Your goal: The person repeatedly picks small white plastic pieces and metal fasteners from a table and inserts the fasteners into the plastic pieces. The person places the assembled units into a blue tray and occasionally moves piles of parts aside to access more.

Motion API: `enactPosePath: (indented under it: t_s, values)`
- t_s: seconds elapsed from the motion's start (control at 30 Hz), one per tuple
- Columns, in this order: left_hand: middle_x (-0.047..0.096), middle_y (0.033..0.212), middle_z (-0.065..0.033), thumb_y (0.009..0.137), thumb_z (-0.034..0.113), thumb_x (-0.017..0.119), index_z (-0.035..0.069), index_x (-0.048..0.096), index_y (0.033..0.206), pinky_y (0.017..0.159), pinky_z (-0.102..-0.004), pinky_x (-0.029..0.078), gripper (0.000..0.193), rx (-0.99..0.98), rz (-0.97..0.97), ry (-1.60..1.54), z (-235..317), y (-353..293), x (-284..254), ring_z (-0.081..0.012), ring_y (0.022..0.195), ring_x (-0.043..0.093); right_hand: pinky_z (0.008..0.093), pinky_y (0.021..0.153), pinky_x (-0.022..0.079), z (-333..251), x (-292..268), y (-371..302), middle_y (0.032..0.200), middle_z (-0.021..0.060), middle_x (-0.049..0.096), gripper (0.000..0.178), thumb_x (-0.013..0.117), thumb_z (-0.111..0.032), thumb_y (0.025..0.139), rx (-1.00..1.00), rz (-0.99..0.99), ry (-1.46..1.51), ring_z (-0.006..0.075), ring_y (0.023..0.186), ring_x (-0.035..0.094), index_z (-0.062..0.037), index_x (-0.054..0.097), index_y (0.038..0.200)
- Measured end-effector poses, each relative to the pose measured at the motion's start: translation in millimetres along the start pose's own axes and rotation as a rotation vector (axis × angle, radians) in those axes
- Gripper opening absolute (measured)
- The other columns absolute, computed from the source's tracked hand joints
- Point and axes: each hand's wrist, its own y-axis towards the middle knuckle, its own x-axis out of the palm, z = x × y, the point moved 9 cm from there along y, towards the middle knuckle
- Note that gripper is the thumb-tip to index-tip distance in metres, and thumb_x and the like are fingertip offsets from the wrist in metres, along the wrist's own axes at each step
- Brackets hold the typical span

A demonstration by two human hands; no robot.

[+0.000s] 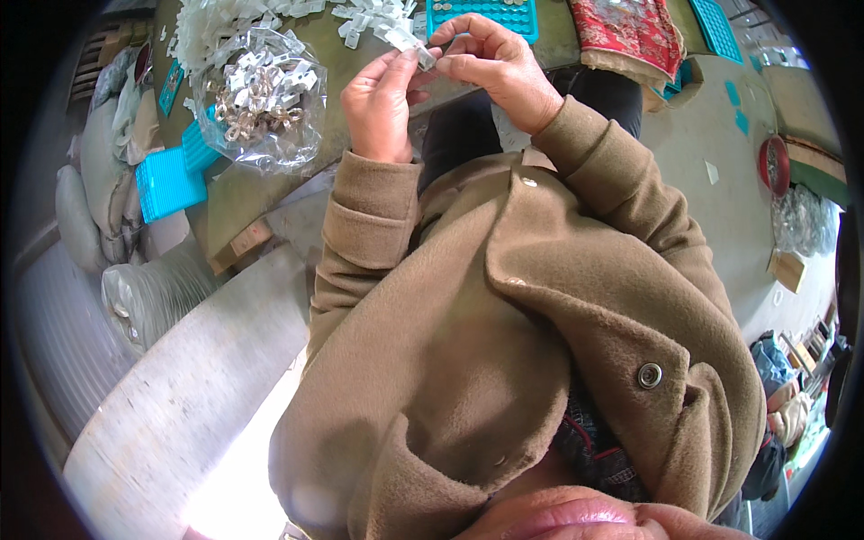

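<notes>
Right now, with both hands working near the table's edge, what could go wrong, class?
The small whitish piece pinched in the left hand, with the right hand close against it, could slip and perhaps fall off the olive-green tabletop.

The clear plastic bag of whitish and metallic-looking pieces sits beside the left hand; a sideways knock might spill it.

The small, whitish plastic piece [425, 59] you hold looks smooth and slightly glossy; your brown, broad-collared cloth coat [432, 342] is matt and fuzzy; the clear, bulging plastic bag [309, 115] shines, crinkled.
</notes>
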Motion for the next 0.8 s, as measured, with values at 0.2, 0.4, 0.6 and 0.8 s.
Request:
enactPosePath:
  t_s: [0.2,0.4,0.6,0.8]
  values:
    - [0.073,0.094,-0.0033,0.094,0.019,0.064,0.004,0.070,0.108,0.055,-0.0193,0.039,0.022,-0.171,-0.013,-0.204,-7.6,-3.0,-1.0,-0.0048,0.066,0.059,0.0291,0.073,0.050,12.6,-3.9,5.9,0.090,0.0015,0.064,0.014,0.061,0.002,0.089,-0.048,-0.011,0.247,0.0125,0.081,0.061,-0.0013,0.060,0.102]
    - [0.069,0.115,-0.0113,0.101,0.016,0.054,0.002,0.058,0.125,0.049,-0.0147,0.042,0.029,-0.505,-0.209,-0.797,-28.7,-3.7,17.4,-0.0013,0.059,0.056,0.0270,0.077,0.050,17.6,-12.3,8.2,0.092,0.0027,0.065,0.014,0.065,-0.004,0.089,-0.094,-0.005,0.151,0.0122,0.084,0.062,-0.0049,0.061,0.103]
    - [0.066,0.121,-0.0144,0.101,0.012,0.051,-0.001,0.054,0.128,0.058,-0.0179,0.057,0.030,-0.692,-0.179,-1.061,-47.6,0.6,22.3,-0.0074,0.085,0.070,0.0246,0.072,0.051,-7.8,-15.5,4.3,0.086,0.0013,0.066,0.012,0.069,-0.009,0.088,-0.291,0.074,-0.151,0.0083,0.081,0.062,-0.0031,0.063,0.096]
    - [0.070,0.108,-0.0126,0.097,0.016,0.062,0.003,0.064,0.112,0.067,-0.0184,0.058,0.020,-0.436,-0.130,-0.471,-52.3,15.8,20.0,-0.0134,0.096,0.070,0.0280,0.071,0.052,-37.5,-36.5,-11.0,0.085,0.0077,0.067,0.013,0.071,-0.010,0.085,-0.440,0.209,-0.763,0.0157,0.077,0.065,-0.0029,0.064,0.095]
